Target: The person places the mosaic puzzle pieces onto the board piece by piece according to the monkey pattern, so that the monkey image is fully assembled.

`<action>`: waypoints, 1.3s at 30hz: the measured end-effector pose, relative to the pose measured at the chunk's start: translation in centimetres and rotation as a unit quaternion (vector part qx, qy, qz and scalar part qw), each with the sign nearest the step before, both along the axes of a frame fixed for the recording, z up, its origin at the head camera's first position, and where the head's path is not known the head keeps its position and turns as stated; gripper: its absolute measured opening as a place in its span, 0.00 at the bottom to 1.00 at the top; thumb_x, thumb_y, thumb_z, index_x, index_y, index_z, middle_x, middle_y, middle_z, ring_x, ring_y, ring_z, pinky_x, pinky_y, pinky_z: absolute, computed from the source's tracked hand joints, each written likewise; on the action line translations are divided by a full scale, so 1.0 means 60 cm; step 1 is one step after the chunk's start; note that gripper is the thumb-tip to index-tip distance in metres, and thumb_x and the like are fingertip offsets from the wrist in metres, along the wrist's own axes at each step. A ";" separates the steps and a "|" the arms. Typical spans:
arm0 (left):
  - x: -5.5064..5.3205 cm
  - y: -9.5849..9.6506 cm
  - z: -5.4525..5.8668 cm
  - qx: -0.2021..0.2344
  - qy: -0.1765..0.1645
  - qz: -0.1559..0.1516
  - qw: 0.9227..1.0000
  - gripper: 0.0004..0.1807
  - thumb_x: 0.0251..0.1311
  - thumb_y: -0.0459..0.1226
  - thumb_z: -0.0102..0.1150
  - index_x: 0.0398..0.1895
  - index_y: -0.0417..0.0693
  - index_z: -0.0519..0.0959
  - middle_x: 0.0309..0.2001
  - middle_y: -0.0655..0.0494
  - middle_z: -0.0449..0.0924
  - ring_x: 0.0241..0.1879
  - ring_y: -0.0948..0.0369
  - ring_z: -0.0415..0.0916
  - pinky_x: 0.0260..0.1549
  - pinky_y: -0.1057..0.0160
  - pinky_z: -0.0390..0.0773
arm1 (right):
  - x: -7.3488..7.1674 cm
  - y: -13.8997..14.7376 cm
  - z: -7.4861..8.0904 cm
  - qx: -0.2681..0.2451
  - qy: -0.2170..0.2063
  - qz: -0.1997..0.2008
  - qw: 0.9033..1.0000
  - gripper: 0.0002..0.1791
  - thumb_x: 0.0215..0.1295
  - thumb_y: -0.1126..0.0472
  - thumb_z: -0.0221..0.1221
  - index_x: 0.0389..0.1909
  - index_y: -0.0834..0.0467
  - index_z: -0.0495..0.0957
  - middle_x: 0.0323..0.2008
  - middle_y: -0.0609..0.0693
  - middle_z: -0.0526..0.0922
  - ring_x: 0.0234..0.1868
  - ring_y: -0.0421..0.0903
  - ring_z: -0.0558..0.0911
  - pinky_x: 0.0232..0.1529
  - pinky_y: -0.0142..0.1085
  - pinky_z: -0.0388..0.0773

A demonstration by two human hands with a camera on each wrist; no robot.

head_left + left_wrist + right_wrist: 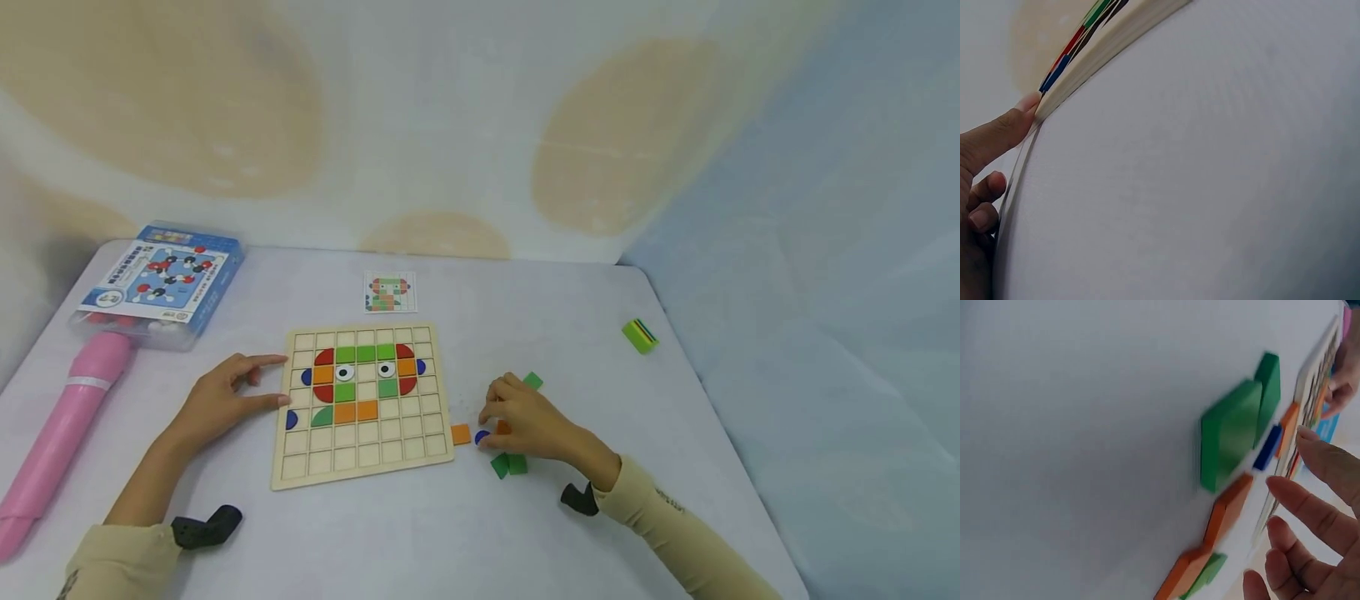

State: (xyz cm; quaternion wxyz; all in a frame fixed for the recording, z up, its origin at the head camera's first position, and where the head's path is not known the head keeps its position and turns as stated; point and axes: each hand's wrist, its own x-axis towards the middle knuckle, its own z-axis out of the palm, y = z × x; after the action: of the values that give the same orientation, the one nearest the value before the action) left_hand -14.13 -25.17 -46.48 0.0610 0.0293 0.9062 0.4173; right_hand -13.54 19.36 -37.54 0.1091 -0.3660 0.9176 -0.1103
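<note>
A wooden grid board [322, 463] lies on the table, partly filled with red, green, orange and blue tiles and two eye tiles. My left hand [217, 400] touches its left edge with the thumb and forefinger spread apart; the other fingers are bent. Right of the board, my right hand [536, 421] hovers over loose tiles, thumb and forefinger close to a blue half-round tile [482, 437]. In the right wrist view a gap shows between the fingertips and that blue tile [1267, 449]. An orange tile [461, 435] lies by the board's right edge. Green tiles [517, 464] lie below the hand.
Behind the board lies a pattern card [390, 292]. A molecule-model box [168, 279] and a pink cylinder [63, 442] are at the left. A small stack of green and yellow pieces [641, 336] sits at the far right. Another green tile [532, 381] is behind my right hand.
</note>
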 end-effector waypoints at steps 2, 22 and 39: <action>0.000 0.000 0.001 0.003 -0.004 -0.001 1.000 0.40 0.54 0.56 0.70 0.67 0.50 0.73 0.42 0.51 0.61 0.45 0.57 0.57 0.37 0.55 0.57 | 0.006 -0.008 -0.005 0.019 0.031 0.015 0.999 0.11 0.58 0.51 0.71 0.35 0.54 0.86 0.41 0.46 0.76 0.45 0.43 0.69 0.46 0.36 0.70; -0.002 0.001 0.004 -0.005 0.011 -0.002 1.000 0.39 0.54 0.55 0.71 0.67 0.49 0.73 0.40 0.51 0.61 0.41 0.57 0.58 0.35 0.56 0.57 | 0.002 0.000 -0.002 0.016 0.017 0.007 1.000 0.15 0.56 0.59 0.72 0.46 0.51 0.87 0.41 0.46 0.76 0.45 0.41 0.67 0.45 0.34 0.70; -0.008 0.000 -0.005 -0.007 0.009 -0.003 1.000 0.38 0.52 0.55 0.72 0.65 0.50 0.75 0.39 0.51 0.62 0.40 0.55 0.60 0.35 0.55 0.59 | -0.010 -0.072 -0.004 -0.045 0.063 0.063 0.995 0.12 0.57 0.53 0.72 0.38 0.55 0.87 0.40 0.45 0.77 0.44 0.41 0.68 0.45 0.33 0.70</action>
State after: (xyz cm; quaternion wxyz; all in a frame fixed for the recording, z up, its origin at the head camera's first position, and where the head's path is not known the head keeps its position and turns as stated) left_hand -14.58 -25.18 -46.77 0.0539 0.0351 0.9095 0.4106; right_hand -14.14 15.05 -37.77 0.0410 -0.4341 0.8917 -0.1212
